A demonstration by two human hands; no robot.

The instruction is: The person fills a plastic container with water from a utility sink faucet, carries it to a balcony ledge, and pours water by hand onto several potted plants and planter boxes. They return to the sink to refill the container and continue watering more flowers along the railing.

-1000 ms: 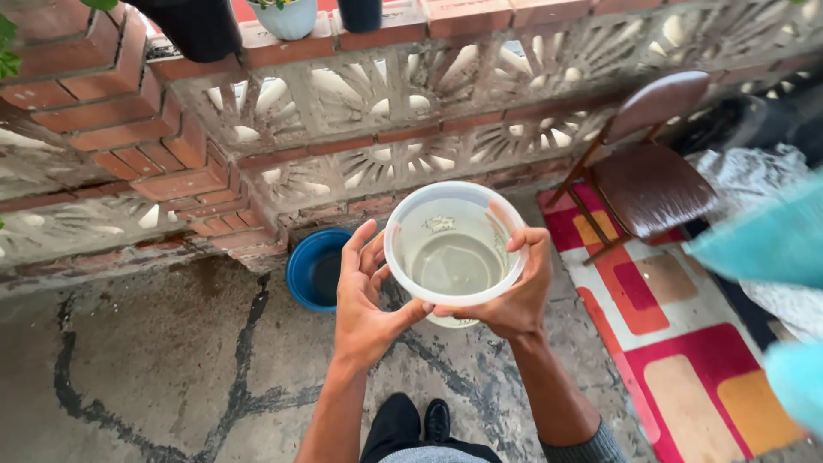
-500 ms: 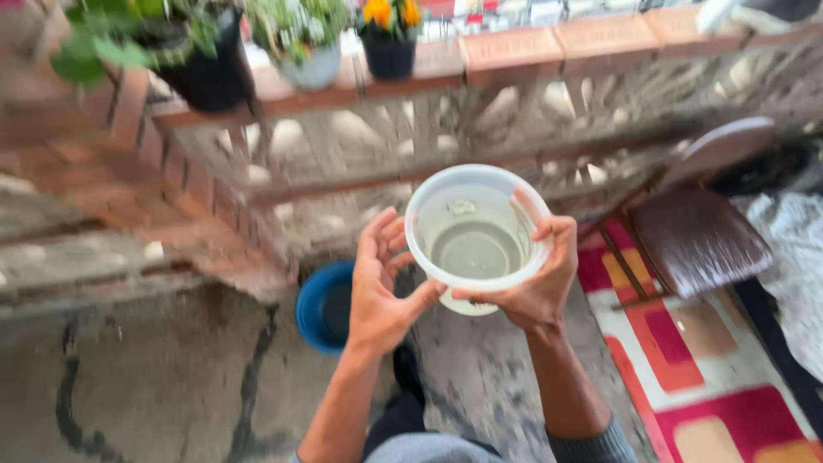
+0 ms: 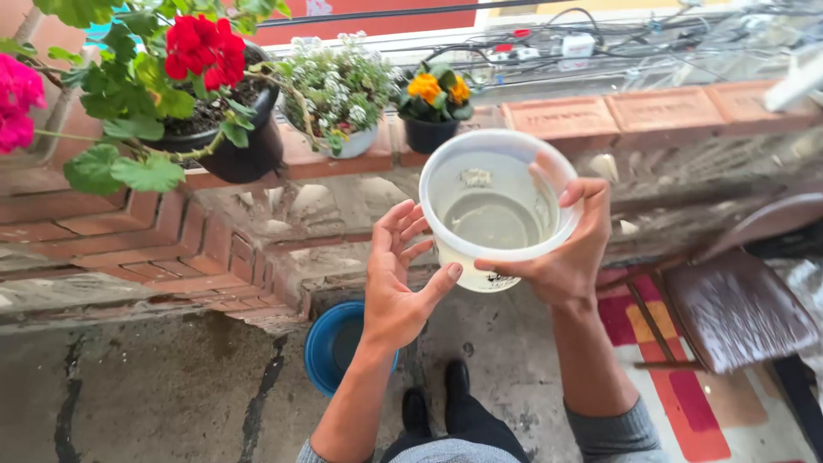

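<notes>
Carrying step: right hand (image 3: 561,257) clamped on a translucent white plastic tub (image 3: 497,206), thumb under its side, fingers over the far rim. Left hand (image 3: 401,279) open, fingers spread, just beside the tub, seemingly not touching. Tub holds a little water at the bottom, held roughly level. Potted flowers (image 3: 219,103) on the brick ledge (image 3: 617,111) beyond the hands; blue bowl (image 3: 330,347) on the floor below the left hand. Judgement: next needs a steady tilt.

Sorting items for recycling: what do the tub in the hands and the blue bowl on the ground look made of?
The tub looks like thin translucent white plastic; the water inside shows through its wall. The blue bowl looks like glossy plastic, though glazed ceramic is possible.
</notes>
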